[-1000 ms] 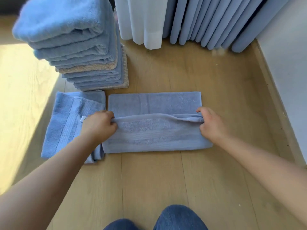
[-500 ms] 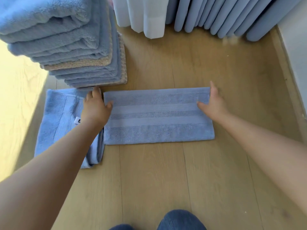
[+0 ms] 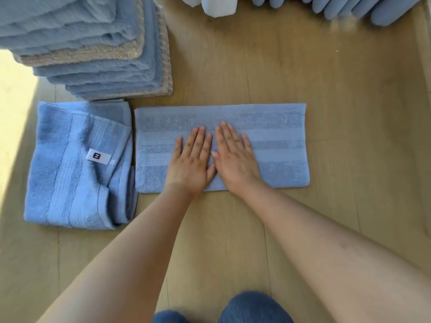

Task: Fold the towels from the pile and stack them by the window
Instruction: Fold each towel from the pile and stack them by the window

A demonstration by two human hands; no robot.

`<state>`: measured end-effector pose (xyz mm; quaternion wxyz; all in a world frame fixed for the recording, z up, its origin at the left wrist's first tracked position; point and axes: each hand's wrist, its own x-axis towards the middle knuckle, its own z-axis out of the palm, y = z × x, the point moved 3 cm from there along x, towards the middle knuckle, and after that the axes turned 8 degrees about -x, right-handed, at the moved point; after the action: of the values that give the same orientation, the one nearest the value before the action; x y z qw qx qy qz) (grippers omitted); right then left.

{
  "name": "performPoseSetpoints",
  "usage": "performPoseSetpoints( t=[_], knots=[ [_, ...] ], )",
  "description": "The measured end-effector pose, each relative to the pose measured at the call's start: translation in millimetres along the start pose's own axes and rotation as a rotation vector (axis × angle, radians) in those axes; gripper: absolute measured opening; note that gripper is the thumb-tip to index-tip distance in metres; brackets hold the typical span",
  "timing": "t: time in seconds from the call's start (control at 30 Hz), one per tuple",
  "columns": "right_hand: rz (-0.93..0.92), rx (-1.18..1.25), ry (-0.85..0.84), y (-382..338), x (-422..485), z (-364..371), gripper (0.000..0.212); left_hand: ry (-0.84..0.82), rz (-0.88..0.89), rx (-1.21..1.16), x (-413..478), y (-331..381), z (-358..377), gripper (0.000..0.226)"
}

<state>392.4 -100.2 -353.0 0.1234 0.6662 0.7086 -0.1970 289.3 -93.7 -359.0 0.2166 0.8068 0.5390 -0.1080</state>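
**Item under work.** A blue-grey towel [image 3: 268, 127], folded into a long narrow band, lies flat on the wooden floor [image 3: 245, 66] directly in front of the person, its long side running left to right. The edges look square and the layers aligned.

**Hands.** The left hand [image 3: 191, 164] and right hand [image 3: 235, 159] lie side by side on the middle of the band, palms down, thumbs touching or very nearly so. Neither grip is closed on anything: the fingers are straight and slightly spread, pressing the cloth against the floor. The likely purpose is to flatten the fold and push out trapped air from the centre, so the layers hold their place. This central position is also where a crosswise fold would probably fall.

**Adjacent items.**
- A lighter blue towel [image 3: 70, 171] with a white label [image 3: 96, 156] lies just left of the band, loosely doubled and uneven. It is judged unfinished and is within easy reach of the left hand. Whether it touches the band cannot be told.
- A tall stack [image 3: 93, 54] of folded towels, blue with beige layers, stands at the far left, just beyond the lighter towel. It is near the curtains [image 3: 349, 5] along the far edge, which fits the window location. Working this close keeps the carry short.

**Assessment.** The fold is not complete. The band is clearly longer than the stack is wide, so at least one more crosswise fold appears necessary before stacking. Given the stack's height, the next towel should be set down level and centred.
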Motion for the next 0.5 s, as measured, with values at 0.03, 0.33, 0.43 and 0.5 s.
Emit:
performPoseSetpoints(
  t=[0.03, 0.33, 0.43, 0.5],
  knots=[
    [-0.011, -0.049, 0.001, 9.6, -1.2, 3.7, 0.059, 0.024, -0.004, -0.022, -1.5, -8.1, 1.2, 0.079],
    [0.239, -0.052, 0.04, 113.9, -28.8, 9.6, 0.086, 0.196, -0.383, -0.124, -23.9, -75.6, -9.6, 0.08],
    [0.283, 0.091, 0.089, 112.5, -29.0, 6.4, 0.082, 0.15, -0.428, -0.089, -24.2, -73.0, -11.2, 0.065],
    [0.397, 0.383, 0.206, 116.7, -27.4, -2.2, 0.077, 0.104, -0.45, -0.05, -23.7, -68.2, -16.5, 0.063]
  ],
)
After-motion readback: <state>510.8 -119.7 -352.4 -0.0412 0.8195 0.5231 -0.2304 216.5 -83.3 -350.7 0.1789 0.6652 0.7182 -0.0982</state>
